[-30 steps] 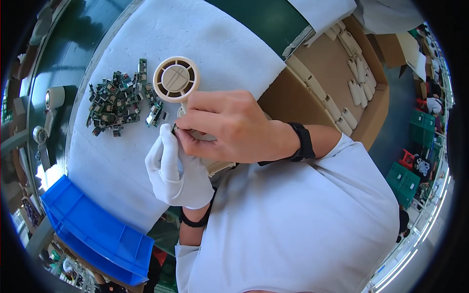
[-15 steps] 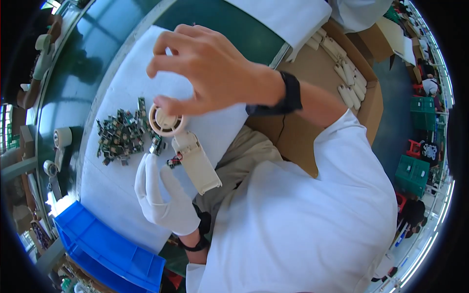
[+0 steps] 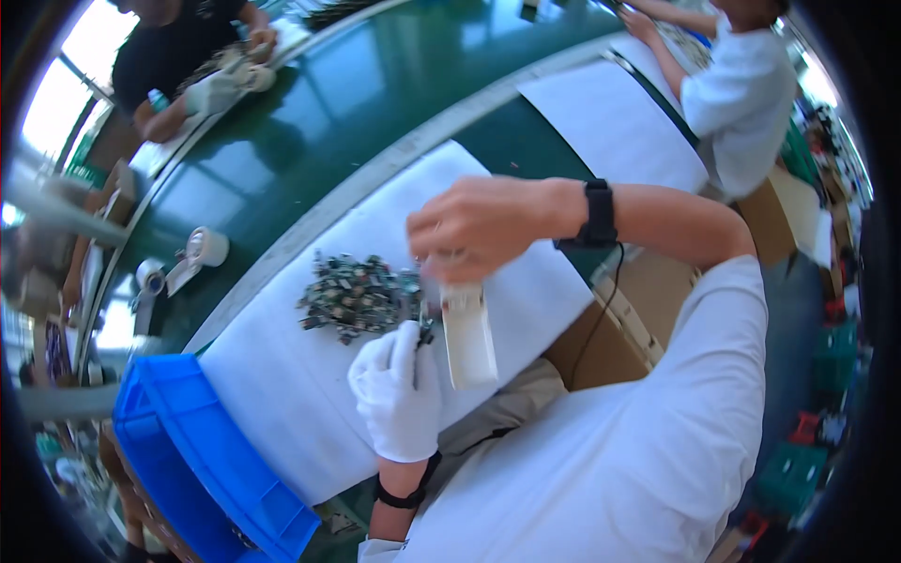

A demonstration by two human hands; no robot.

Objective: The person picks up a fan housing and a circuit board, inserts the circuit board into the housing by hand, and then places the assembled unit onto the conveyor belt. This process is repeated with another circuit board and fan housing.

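Note:
My white-gloved left hand [image 3: 398, 389] is closed, its fingertips pinching a small green circuit board [image 3: 425, 331]. My bare right hand [image 3: 474, 228], wearing a black wristband, is curled over the upper end of a cream plastic housing [image 3: 470, 342]. Its fingers are blurred and bent together; what they hold is hidden. The long, hollow handle of the housing lies beside my left fingertips, and its round, vented head is covered by my right hand. A heap of small circuit boards [image 3: 349, 298] sits just left of the housing on a white sheet [image 3: 282, 394].
A blue plastic bin [image 3: 202, 460] stands at the lower left. Tape rolls [image 3: 206, 247] lie on the green bench [image 3: 375, 103]. A cardboard box [image 3: 601, 342] is at my right, with a dark cord [image 3: 615, 291] hanging over it. Two people work across and to the right.
My right hand has gone from raised with spread fingers down to the housing's head and curled. My left fingers have closed on a circuit board. The view has turned, showing more bench.

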